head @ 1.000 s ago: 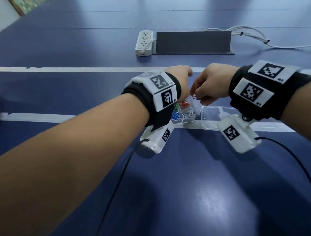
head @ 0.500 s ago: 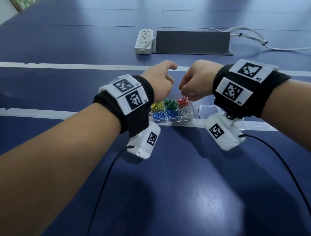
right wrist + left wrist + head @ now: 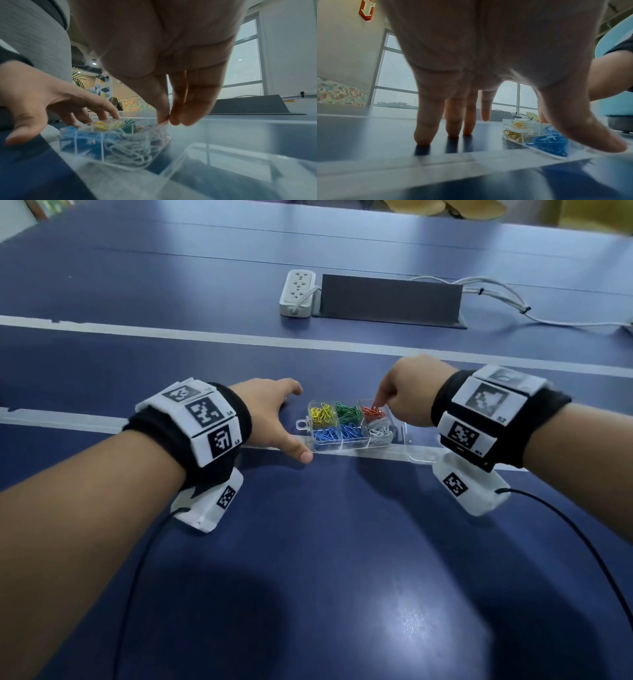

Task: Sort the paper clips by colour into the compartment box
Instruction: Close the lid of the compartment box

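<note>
The left hand (image 3: 274, 419) has come down from mid-air onto the dark blue worktop (image 3: 342, 542), fingers spread and straight, fingertips touching the surface just left of the clear plastic compartment box (image 3: 346, 424); it holds nothing. The right hand (image 3: 407, 395) has dropped from above the box to the far right compartment, thumb and forefinger pinched together over the red paper clips (image 3: 372, 411); a red clip held half a second ago is, I judge, now being let go there. Yellow paper clips (image 3: 322, 411), green paper clips (image 3: 348, 411), blue paper clips (image 3: 337, 433) and white paper clips (image 3: 380, 429) each lie in their own cells, so sorting looks almost finished. Whether a clip remains between the fingertips (image 3: 163, 117) cannot be told; the right wrist view is blurred; the clear lid (image 3: 416, 455) is mostly hidden behind the right wrist.
</note>
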Demonstrator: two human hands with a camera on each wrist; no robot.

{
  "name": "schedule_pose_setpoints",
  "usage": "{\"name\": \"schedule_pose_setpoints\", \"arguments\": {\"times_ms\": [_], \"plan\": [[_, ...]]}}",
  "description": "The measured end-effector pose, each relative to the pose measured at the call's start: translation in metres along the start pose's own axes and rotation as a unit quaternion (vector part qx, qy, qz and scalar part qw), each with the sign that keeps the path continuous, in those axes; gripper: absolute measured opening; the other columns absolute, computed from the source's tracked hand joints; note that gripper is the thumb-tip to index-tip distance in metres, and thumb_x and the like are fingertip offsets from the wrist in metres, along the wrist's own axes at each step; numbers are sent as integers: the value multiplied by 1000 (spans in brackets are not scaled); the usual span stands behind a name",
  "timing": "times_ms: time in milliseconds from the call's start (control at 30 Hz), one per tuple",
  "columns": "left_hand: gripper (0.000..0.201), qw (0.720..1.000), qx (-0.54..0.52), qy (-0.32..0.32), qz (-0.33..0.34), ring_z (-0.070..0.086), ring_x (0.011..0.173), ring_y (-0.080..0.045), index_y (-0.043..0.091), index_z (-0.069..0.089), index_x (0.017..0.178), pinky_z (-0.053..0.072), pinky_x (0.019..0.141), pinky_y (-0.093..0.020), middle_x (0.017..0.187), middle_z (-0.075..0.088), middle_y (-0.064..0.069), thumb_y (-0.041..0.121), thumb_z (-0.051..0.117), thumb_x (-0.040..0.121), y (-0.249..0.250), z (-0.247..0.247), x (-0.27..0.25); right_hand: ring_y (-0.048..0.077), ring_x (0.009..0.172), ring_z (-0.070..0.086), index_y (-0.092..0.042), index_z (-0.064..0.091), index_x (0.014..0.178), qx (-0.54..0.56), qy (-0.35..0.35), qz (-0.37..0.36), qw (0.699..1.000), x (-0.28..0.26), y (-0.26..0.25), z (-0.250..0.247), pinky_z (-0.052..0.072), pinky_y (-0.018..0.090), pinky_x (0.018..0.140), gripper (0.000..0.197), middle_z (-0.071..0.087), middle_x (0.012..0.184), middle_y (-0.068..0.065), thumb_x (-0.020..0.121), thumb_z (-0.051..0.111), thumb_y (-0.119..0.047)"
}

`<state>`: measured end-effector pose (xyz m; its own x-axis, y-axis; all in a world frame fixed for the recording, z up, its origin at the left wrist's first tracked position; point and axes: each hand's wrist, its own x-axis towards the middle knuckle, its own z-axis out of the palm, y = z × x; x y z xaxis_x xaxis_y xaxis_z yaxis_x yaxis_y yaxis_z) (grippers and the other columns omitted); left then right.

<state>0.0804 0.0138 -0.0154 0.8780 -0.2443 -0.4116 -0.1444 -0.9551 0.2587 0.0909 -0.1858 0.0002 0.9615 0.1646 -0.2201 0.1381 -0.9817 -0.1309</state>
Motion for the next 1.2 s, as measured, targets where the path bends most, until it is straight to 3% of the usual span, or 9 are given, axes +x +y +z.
{"name": "schedule_pose_setpoints", "arguments": {"times_ms": [167, 267, 367, 467, 600, 700, 833, 967, 1200], "plan": [[109, 997, 72, 7, -11, 55, 112, -28, 30, 35, 135, 46, 95, -39, 127, 49, -4, 74, 73, 42, 11, 4, 8, 20, 87, 53, -22, 71, 99, 23, 13, -21, 999, -4, 15, 4, 43, 24, 81, 40, 61, 93, 1, 82, 42, -1], [99, 994, 101, 7, -27, 57, 106, -30, 31, 39, 129, 45, 86, -37, 124, 47, -5, 75, 72, 46, 16, 6, 11, 20, 88, 53, -23, 61, 105, 1, 4, -34, 999, -12, 32, 2, 45, 28, 83, 27, 57, 104, 2, 79, 61, -18], [91, 992, 117, 14, -33, 56, 107, -32, 32, 42, 126, 46, 86, -38, 124, 47, -7, 76, 68, 51, 18, 7, 13, 24, 104, 49, -27, 41, 122, -67, -108, 18, 992, -26, 48, 4, 43, 39, 97, 77, 42, 111, 1, 59, 79, -48], [87, 992, 116, 14, -39, 54, 111, -33, 34, 42, 127, 45, 88, -39, 126, 46, -8, 75, 67, 54, 17, 7, 14, 25, 115, 46, -28, 30, 131, -96, -163, 49, 981, -34, 60, 6, 40, 40, 102, 97, 36, 110, -2, 52, 83, -49], [87, 994, 103, 7, -43, 54, 111, -33, 36, 42, 128, 45, 89, -40, 126, 45, -7, 73, 69, 54, 17, 5, 14, 23, 101, 54, -26, 43, 125, -82, -153, 55, 983, -32, 63, 1, 47, 40, 96, 81, 44, 114, 0, 56, 83, -43], [86, 994, 98, 2, -47, 54, 110, -33, 38, 42, 128, 46, 91, -41, 126, 45, -7, 72, 70, 55, 18, 4, 13, 19, 96, 48, -27, 45, 129, -57, -90, 27, 994, -25, 56, -10, 45, 37, 97, 77, 45, 121, 3, 62, 79, -44], [85, 995, 88, 1, -51, 54, 110, -31, 40, 41, 127, 46, 90, -40, 126, 44, -5, 70, 72, 54, 16, 3, 11, 21, 110, 50, -29, 43, 134, 4, -23, -46, 999, -13, 27, -16, 42, 39, 102, 80, 43, 121, 2, 64, 73, -53], [81, 995, 81, 12, -48, 54, 111, -31, 40, 44, 126, 45, 91, -39, 125, 44, -4, 66, 74, 56, 13, 6, 11, 24, 120, 45, -30, 43, 136, -25, -45, -97, 994, -4, -3, 0, 41, 43, 103, 81, 43, 128, 4, 65, 71, -56], [77, 995, 87, 12, -45, 55, 109, -33, 40, 46, 124, 45, 91, -41, 124, 44, -5, 68, 72, 57, 11, 6, 13, 26, 120, 44, -32, 41, 136, -44, -50, -105, 992, 2, -19, 13, 43, 43, 100, 80, 41, 131, 6, 66, 72, -54]]}}
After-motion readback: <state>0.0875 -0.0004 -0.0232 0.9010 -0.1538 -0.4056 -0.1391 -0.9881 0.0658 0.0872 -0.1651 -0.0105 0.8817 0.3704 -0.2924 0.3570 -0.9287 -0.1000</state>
